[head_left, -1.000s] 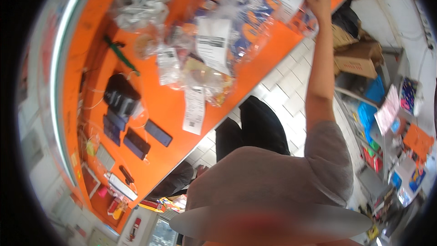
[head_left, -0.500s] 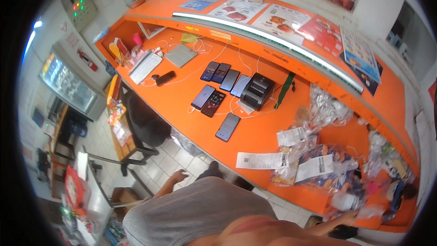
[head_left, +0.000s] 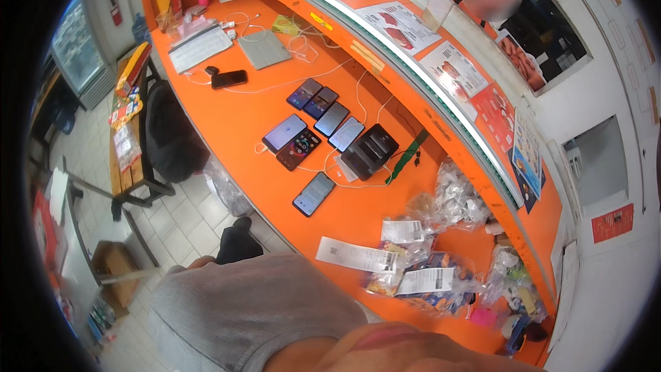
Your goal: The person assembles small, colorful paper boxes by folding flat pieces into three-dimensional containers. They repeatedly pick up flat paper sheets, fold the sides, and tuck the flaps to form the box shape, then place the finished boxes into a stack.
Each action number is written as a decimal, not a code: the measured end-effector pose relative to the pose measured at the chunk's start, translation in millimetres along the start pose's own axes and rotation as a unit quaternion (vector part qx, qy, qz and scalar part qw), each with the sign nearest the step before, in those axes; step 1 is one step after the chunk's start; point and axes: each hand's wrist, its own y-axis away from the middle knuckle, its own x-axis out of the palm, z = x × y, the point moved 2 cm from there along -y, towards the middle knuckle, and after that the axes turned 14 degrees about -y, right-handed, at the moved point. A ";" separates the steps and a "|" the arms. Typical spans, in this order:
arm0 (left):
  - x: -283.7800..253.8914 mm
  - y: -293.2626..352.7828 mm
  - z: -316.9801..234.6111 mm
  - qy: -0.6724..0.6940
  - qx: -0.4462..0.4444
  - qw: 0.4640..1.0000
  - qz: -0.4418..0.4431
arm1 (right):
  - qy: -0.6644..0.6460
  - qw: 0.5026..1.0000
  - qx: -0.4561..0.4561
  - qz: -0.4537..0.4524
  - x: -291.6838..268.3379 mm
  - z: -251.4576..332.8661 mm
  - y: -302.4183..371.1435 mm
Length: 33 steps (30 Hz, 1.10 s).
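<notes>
Neither of my hands shows in the head view; only my grey-shirted torso (head_left: 255, 310) fills the lower edge. Below me runs a long orange counter (head_left: 241, 145). Nearest to me lie a long white paper slip (head_left: 354, 255) and clear plastic bags with white labels (head_left: 420, 282). A single dark phone (head_left: 313, 193) lies a little further along. Beyond it several phones (head_left: 313, 120) sit in a cluster beside a black box (head_left: 370, 151), with white cables running between them.
A green lanyard (head_left: 406, 155) and more clear bags (head_left: 454, 196) lie against the raised shelf with printed sheets (head_left: 454, 69). At the counter's far end are a white keyboard (head_left: 201, 47), a grey pad (head_left: 264, 48) and a black phone (head_left: 228, 78). A black chair (head_left: 169, 131) and cardboard box (head_left: 113, 265) stand on the tiled floor.
The view has swung widely along the counter. A second ago my right arm reached up to the labelled bags; now no arm or hand shows.
</notes>
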 end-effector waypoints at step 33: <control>-480.3 220.8 -38.4 0.370 0.720 0.578 -0.101 | -0.599 0.793 -0.036 0.102 47.8 725.2 -29.6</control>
